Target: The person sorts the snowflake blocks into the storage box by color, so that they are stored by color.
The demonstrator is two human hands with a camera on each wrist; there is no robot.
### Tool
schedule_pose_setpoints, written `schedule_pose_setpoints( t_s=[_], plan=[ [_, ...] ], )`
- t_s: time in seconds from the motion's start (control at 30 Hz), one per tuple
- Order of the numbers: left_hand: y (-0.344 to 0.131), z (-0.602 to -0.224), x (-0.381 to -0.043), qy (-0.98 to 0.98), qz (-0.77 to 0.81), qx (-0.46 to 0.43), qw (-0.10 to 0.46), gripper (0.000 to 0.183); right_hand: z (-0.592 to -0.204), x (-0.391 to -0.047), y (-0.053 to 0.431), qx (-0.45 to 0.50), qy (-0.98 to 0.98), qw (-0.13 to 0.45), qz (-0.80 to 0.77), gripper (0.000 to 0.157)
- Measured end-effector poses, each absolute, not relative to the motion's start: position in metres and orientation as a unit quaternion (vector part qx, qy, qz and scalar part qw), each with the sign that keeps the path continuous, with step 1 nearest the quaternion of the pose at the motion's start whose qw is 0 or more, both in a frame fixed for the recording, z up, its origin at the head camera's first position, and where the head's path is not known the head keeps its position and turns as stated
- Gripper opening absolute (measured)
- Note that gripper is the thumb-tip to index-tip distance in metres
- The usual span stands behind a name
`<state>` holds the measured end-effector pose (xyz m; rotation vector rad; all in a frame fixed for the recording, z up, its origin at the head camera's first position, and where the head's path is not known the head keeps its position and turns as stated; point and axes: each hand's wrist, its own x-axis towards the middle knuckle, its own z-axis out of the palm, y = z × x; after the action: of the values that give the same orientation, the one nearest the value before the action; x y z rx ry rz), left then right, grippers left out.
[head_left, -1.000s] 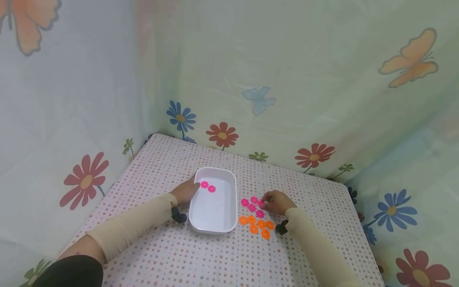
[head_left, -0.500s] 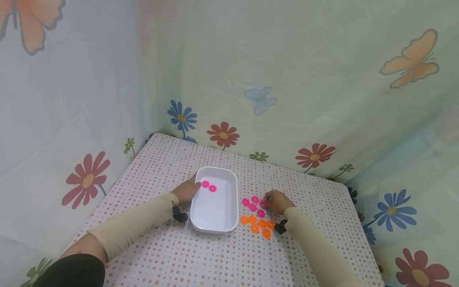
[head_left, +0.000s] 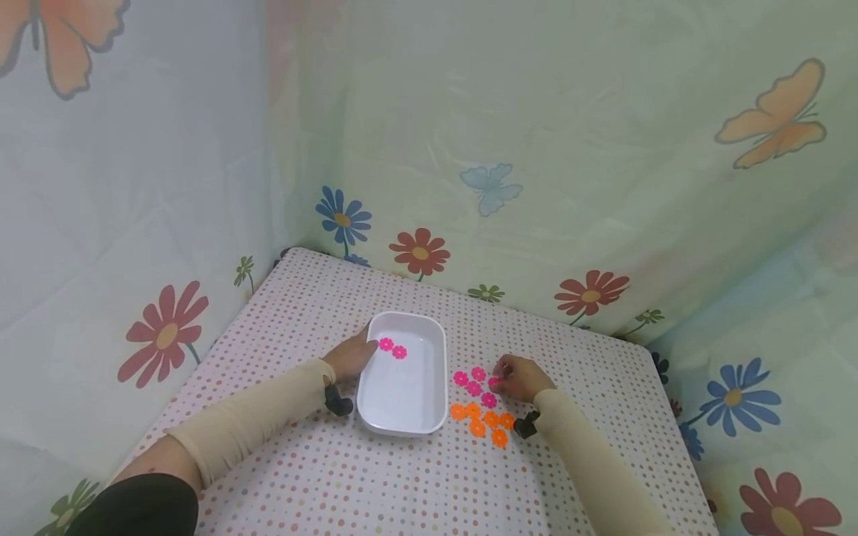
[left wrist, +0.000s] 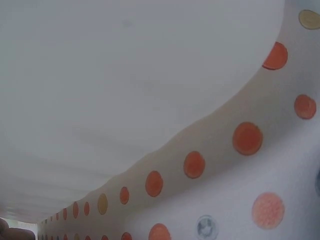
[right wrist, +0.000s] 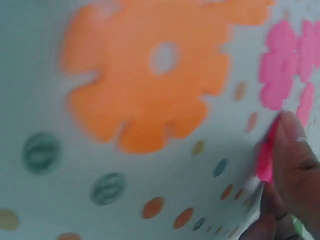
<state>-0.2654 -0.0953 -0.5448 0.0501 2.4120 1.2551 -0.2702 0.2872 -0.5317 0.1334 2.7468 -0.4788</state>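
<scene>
My left hand [head_left: 351, 357] grips the left wall of a white rectangular tray [head_left: 402, 406], its thumb over the rim. Inside the tray two pink flower-shaped pieces [head_left: 398, 352] lie side by side near that thumb. In the left wrist view the tray's pale outer side [left wrist: 125, 90] fills the upper left, with a fingertip at the lower left corner. To the right, my right hand [head_left: 525, 380] pinches another pink flower-shaped piece [right wrist: 266, 159] between thumb and fingers, tipped on edge close over the table. Several pink flower pieces [head_left: 474, 388] lie just left of its fingertips.
Several orange flower pieces [head_left: 477, 428] lie in a group nearer the front, between the tray and the right wrist; one [right wrist: 150, 85] looms large in the right wrist view. The dotted tablecloth [head_left: 322, 469] covers the table. Printed curtains [head_left: 570, 186] stand around its back and sides.
The head view has shifted slightly. My left hand stays on the tray, and my right hand keeps its place by the pink pieces with almost no movement.
</scene>
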Motion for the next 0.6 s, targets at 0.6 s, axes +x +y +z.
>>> schedule_pose_setpoints(
  t_s=[0.6],
  plan=[
    [-0.095,-0.549,-0.267,0.867,0.452,0.016,0.210,0.065,-0.451,-0.304,0.171,-0.136,0.966,0.113,-0.188,0.018]
  ],
)
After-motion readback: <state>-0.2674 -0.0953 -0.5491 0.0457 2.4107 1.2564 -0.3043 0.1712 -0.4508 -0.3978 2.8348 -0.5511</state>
